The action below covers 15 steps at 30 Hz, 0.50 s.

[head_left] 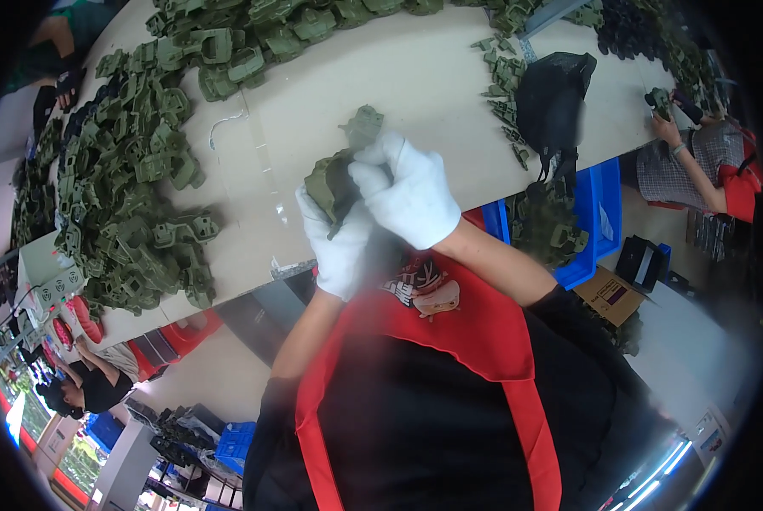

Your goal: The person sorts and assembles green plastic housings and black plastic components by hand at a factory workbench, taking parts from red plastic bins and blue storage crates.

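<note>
Both my hands wear white gloves and meet over the near edge of the table. My left hand [340, 249] is closed round an olive-green moulded plastic part [320, 184], whose dark hollow side faces my right hand. My right hand [414, 189] has its fingers curled in a pinch at that part's right edge; what lies between its fingertips is hidden. Just beyond the right hand, a second olive-green part [364, 124] rests on the table.
Heaped green parts [143, 187] cover the table [292, 111] at left and along the back. A black bag [552, 102] lies at right, above a blue crate [601, 213] of parts. A cardboard box [611, 294] is below. Other people sit at right and lower left.
</note>
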{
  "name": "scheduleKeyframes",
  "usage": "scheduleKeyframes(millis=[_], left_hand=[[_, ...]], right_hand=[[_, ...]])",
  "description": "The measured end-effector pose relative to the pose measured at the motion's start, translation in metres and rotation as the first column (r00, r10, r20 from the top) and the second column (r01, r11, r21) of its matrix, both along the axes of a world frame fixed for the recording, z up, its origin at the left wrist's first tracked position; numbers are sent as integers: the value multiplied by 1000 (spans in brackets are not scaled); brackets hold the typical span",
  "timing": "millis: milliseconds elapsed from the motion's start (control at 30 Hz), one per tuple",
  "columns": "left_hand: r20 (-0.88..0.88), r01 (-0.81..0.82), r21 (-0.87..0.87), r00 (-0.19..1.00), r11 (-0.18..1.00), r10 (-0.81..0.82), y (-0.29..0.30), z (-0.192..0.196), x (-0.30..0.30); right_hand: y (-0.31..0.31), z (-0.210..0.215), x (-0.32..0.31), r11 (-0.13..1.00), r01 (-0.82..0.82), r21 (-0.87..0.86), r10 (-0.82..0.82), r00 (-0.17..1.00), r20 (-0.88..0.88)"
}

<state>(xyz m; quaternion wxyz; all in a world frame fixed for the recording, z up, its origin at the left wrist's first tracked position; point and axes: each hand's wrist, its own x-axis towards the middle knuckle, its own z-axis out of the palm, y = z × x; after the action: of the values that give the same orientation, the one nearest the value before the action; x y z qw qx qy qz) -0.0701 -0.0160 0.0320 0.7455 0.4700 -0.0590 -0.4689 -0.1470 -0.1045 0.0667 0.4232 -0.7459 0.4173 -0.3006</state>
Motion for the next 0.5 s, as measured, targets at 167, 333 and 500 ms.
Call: scheduleKeyframes(millis=[167, 333, 500], left_hand=[[284, 87, 30, 955, 996, -92, -7, 8, 2], [227, 318, 208, 904, 925, -362, -7, 10, 9], [-25, 382, 224, 922, 897, -386, -3, -21, 6]], right_hand=[[-38, -2, -20, 748, -248, 615, 143, 966, 215], [-65, -79, -101, 954, 277, 114, -195, 863, -466], [-76, -176, -217, 777, 571, -264, -563, 443, -698]])
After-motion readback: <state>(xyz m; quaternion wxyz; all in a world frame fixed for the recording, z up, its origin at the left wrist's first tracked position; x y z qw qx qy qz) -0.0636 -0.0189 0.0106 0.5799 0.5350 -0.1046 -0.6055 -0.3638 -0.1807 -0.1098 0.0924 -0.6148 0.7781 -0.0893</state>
